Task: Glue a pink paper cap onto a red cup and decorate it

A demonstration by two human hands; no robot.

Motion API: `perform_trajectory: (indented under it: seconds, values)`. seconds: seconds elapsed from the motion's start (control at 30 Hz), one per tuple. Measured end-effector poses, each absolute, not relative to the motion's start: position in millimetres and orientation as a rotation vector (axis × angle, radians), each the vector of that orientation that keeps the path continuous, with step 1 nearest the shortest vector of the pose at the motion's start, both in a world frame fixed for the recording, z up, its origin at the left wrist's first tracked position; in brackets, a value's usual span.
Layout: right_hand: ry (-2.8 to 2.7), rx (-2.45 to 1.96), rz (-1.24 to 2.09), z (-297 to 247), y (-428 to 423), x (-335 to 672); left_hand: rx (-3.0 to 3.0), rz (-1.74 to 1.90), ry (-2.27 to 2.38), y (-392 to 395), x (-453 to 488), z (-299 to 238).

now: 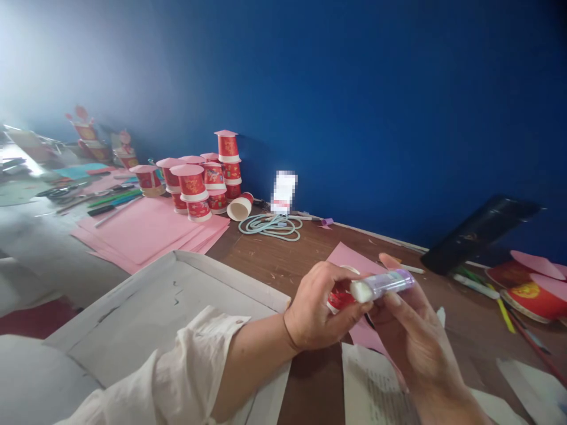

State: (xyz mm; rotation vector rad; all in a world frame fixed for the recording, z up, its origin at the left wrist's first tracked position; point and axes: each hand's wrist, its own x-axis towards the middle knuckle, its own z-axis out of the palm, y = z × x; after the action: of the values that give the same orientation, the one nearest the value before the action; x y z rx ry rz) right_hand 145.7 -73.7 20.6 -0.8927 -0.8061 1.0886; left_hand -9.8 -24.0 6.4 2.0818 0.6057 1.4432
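Glue stick (pixel 384 285) pinched above bench (pixel 261 255) by left hand (pixel 312 311) and right hand (pixel 416 330). Pink-topped cups (pixel 190 184) toward back edge look done to me; red cup (pixel 339 297) behind left hand likely pending.

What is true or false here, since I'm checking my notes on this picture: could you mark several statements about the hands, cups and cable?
1. The right hand holds a clear tube. True.
2. The tube's left end, as pictured, is black. False: it is white.
3. Stacked red cups stand in front of a blue wall. True.
4. Green discs top the stacked red cups. False: pink discs top them.
5. A tipped cup lies near a coiled cable. True.
6. The coiled cable hangs on the blue wall. False: it lies on the table.
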Motion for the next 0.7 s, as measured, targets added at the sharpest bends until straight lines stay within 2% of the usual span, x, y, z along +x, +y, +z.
perform_trajectory:
  seconds: [0.3, 0.7]
  values:
    - [-0.852, -0.918, 1.134, 17.2, -73.3, 151.8, 2.035, 1.679, 0.455, -20.4, -6.4, 6.4]
    - [-1.052, -1.026, 1.104, 8.0, -74.7, 161.1, 2.071, 1.574, 0.437, -18.4, -9.1, 10.0]
